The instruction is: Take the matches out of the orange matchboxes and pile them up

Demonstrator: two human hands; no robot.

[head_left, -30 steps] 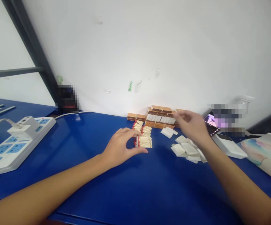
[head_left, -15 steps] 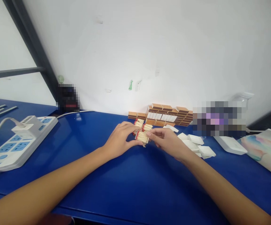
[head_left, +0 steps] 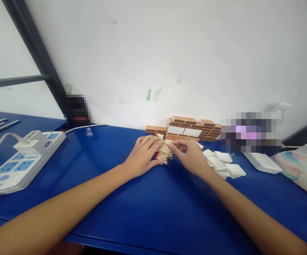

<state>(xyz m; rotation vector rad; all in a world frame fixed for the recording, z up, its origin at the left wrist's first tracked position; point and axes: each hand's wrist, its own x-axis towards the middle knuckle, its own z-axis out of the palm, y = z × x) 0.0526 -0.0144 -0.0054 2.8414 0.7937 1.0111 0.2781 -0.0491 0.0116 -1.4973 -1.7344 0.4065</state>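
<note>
A pile of red-tipped matches (head_left: pixel 165 153) lies on the blue table in front of stacked matchboxes (head_left: pixel 206 131). My left hand (head_left: pixel 143 156) rests against the left side of the pile, fingers spread over its edge and thumb at the near side. At the right edge of the pile is my right hand (head_left: pixel 189 154), its thumb and index finger pinched together; what lies between the fingertips is too small to make out. Several white matchbox trays (head_left: pixel 217 163) lie to the right of my right hand.
On the left are a white power strip (head_left: pixel 23 170) with a plugged charger and some thin rods (head_left: pixel 1 128). A white box (head_left: pixel 262 163) and a colourful packet (head_left: pixel 302 170) lie on the right. The wall (head_left: pixel 132 53) stands behind the table (head_left: pixel 148 209).
The matches are now spread in a looser pile, and the small box-like bundle between my hands no longer shows. My right hand has shifted slightly up and right, its fingers curled more.
</note>
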